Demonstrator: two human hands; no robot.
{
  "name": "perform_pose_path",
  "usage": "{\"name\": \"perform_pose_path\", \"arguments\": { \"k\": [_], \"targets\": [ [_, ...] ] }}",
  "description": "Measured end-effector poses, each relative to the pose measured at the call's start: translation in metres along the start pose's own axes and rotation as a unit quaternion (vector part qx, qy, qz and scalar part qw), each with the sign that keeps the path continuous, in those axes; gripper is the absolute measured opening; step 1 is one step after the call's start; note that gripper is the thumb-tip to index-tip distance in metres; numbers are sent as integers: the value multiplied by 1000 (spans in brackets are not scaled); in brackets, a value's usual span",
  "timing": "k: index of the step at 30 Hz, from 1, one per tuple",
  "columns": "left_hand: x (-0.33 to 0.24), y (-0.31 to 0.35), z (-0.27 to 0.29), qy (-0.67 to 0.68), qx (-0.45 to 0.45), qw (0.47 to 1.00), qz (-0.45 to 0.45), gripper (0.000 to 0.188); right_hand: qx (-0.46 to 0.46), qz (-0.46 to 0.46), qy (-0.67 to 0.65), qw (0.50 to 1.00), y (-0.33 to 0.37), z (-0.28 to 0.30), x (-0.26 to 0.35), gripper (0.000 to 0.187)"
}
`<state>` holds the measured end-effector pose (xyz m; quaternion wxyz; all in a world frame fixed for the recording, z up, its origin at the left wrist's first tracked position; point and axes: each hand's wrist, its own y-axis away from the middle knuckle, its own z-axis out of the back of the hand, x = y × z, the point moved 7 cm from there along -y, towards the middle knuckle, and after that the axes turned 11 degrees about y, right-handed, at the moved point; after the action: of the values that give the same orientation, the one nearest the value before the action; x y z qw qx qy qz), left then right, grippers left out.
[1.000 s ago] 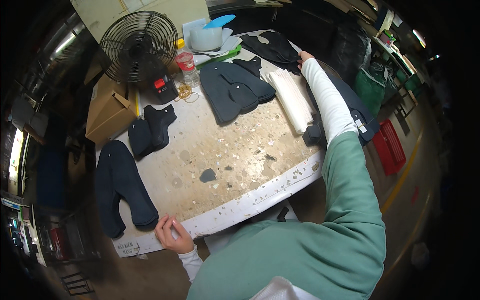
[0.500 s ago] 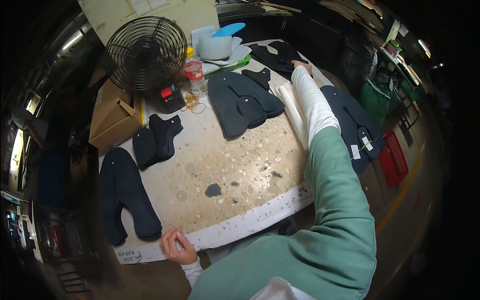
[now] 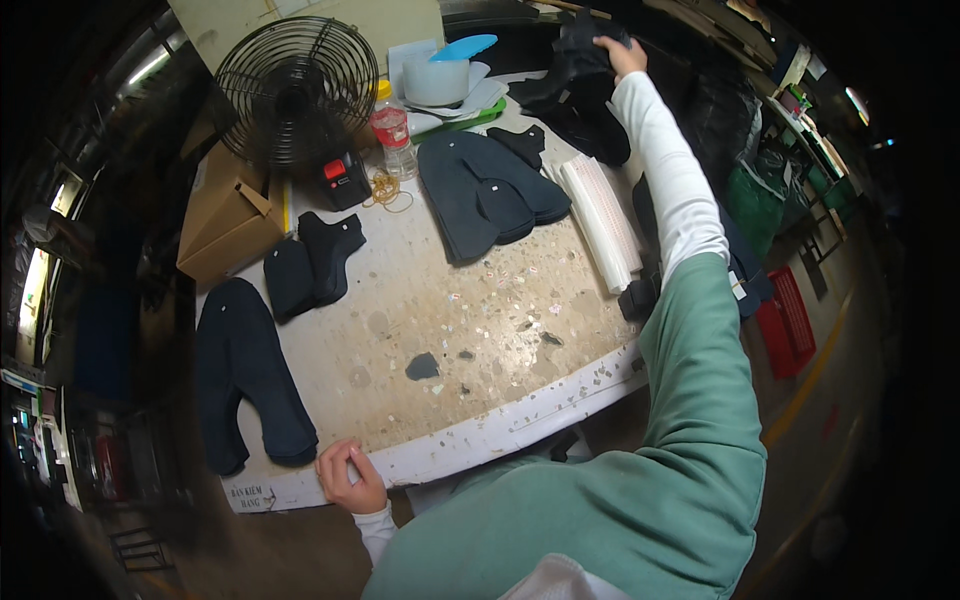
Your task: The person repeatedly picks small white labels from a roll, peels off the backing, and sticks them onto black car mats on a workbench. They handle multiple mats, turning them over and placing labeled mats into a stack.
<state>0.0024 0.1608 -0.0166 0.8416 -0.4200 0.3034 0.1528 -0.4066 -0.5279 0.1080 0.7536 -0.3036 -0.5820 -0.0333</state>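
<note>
At the far right of the table, my right hand (image 3: 625, 58) is closed on a black cut fabric piece (image 3: 578, 52), which it holds raised. More black pieces (image 3: 590, 125) lie beneath it. My left hand (image 3: 350, 478) rests against the table's front edge with its fingers loosely curled in, and I see nothing in it. Beside it, a stack of dark two-legged panels (image 3: 245, 375) lies at the left. Behind that are two smaller dark piles (image 3: 325, 255). Another stack of dark panels (image 3: 455, 200) lies mid-table with a small dark piece (image 3: 522, 142) by it.
A black fan (image 3: 295, 95) and an open cardboard box (image 3: 228, 215) stand at the back left. Near them are a red-labelled bottle (image 3: 392, 135), rubber bands (image 3: 385, 188) and a white tub (image 3: 435, 82). White printed sheets (image 3: 600, 220) lie at right. Small scraps (image 3: 423, 366) dot the tabletop (image 3: 400, 310).
My right hand has moved farther away, lifting a black piece off the pile. The white sheets show more now, while my right arm covers more of the right-hand stack. The left hand stays put.
</note>
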Motion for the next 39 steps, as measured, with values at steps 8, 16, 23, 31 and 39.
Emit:
{"name": "perform_pose_path", "arguments": {
  "k": [8,16,23,31,39],
  "targets": [
    [6,0,-2,36,15,999,9,5,302,113,-204,924,92,36,200,35],
    [8,2,6,62,20,998,1,6,488,131,-123,854,241,42,269,13],
    [21,-10,39,205,-62,971,106,13,758,28,-101,644,385,-27,225,56],
    [7,-21,43,185,-53,978,83,12,768,256,232,539,488,-123,130,66],
    [-9,-25,-15,10,226,973,38,28,440,562,186,675,475,-71,162,37]
  ]
}}
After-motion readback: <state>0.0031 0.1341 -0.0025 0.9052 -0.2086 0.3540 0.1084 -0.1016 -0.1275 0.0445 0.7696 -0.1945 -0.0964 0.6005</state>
